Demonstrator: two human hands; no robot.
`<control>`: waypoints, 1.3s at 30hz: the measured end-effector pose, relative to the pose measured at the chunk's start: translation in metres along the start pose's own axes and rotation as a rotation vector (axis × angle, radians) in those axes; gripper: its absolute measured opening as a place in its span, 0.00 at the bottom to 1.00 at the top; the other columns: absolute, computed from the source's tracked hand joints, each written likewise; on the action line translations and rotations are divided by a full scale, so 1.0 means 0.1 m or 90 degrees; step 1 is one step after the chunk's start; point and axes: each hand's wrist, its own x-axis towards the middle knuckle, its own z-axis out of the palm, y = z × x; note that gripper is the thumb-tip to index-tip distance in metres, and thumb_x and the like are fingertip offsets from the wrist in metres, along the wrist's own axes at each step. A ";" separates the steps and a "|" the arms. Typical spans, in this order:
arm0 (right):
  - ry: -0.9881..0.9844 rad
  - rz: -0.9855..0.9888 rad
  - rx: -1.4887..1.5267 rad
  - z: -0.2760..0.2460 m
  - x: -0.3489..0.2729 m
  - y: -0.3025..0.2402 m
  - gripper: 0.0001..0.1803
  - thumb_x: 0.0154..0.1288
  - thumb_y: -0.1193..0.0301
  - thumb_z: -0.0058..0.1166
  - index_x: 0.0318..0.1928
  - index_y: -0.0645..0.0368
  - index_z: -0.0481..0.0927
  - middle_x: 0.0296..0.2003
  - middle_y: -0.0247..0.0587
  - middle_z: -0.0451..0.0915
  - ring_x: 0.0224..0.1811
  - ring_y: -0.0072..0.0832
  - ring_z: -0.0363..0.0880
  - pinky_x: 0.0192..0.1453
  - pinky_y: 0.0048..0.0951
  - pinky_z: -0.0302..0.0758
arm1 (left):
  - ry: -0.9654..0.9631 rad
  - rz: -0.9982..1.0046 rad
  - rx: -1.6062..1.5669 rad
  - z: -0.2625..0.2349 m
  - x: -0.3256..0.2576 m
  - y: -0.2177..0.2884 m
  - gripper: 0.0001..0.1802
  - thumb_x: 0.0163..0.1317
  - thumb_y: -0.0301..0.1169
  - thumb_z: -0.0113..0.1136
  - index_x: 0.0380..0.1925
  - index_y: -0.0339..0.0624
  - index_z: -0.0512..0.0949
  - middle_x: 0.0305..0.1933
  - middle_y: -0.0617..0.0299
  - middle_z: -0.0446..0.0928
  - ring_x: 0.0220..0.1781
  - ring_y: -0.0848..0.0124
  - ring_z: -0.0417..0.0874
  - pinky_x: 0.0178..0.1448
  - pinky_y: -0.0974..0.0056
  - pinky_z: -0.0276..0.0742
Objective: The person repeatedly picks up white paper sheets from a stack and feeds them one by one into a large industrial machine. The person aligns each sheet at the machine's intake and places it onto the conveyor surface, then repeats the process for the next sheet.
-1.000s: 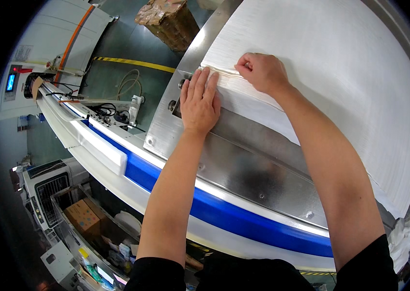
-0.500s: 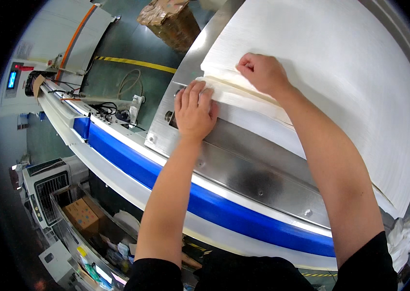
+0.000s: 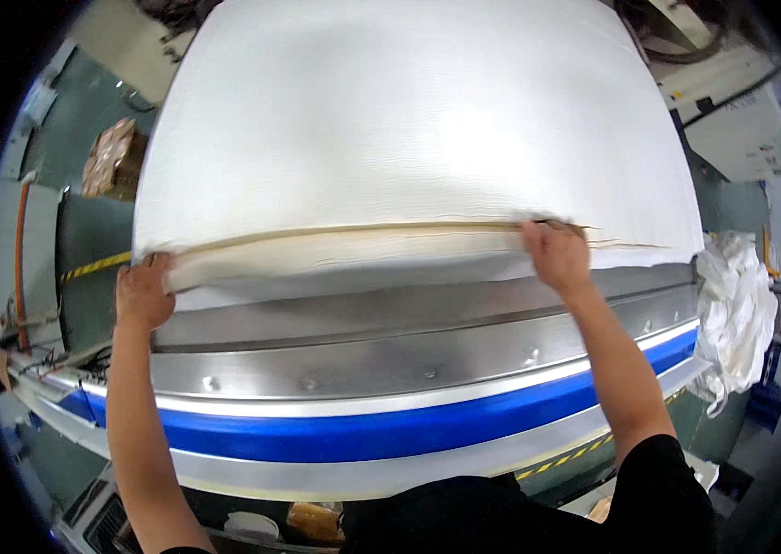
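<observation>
A wide stack of white fabric [image 3: 381,120] lies over the metal table, its near edge lifted into a long cream-coloured fold. My left hand [image 3: 144,291] is closed around the left end of this edge, fingers curled and slightly blurred. Well to the right, my right hand [image 3: 558,254] pinches the same edge, its fingertips partly hidden in the fabric. Between the two hands the lifted layers stretch nearly straight, with the lower layers showing beneath them.
Nearer me runs the bare steel table edge [image 3: 317,369] with screws, then a blue strip [image 3: 335,436] and a pale rail. Crumpled white cloth [image 3: 737,314] hangs at the right. A brown wrapped carton [image 3: 114,159] stands on the floor at far left.
The view has swung to the right and now faces the fabric squarely. My right hand has moved away from my left along the edge, and the fold now spans between them.
</observation>
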 end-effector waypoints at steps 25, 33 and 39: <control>-0.429 0.327 -0.396 -0.28 -0.93 5.12 0.17 0.62 0.66 0.46 0.52 0.48 0.76 0.48 0.46 0.78 0.51 0.38 0.77 0.55 0.37 0.74 | 0.017 -0.066 0.189 0.80 0.53 -0.55 0.13 0.60 0.28 0.45 0.33 0.39 0.81 0.34 0.47 0.80 0.39 0.49 0.80 0.40 0.52 0.75; -0.291 0.322 -0.306 -0.85 -1.05 5.12 0.17 0.60 0.71 0.46 0.50 0.45 0.79 0.46 0.42 0.80 0.47 0.40 0.79 0.52 0.39 0.73 | -0.026 -0.089 0.190 0.26 0.19 -0.16 0.21 0.60 0.23 0.43 0.50 0.55 0.75 0.51 0.60 0.77 0.56 0.64 0.74 0.69 0.55 0.55; -0.223 0.212 -0.267 -1.65 -1.39 5.49 0.21 0.55 0.78 0.48 0.51 0.54 0.76 0.43 0.50 0.79 0.48 0.47 0.76 0.53 0.42 0.70 | -0.020 -0.114 0.161 -0.63 -0.20 -0.30 0.20 0.57 0.23 0.47 0.48 0.54 0.76 0.48 0.58 0.78 0.52 0.59 0.77 0.68 0.53 0.58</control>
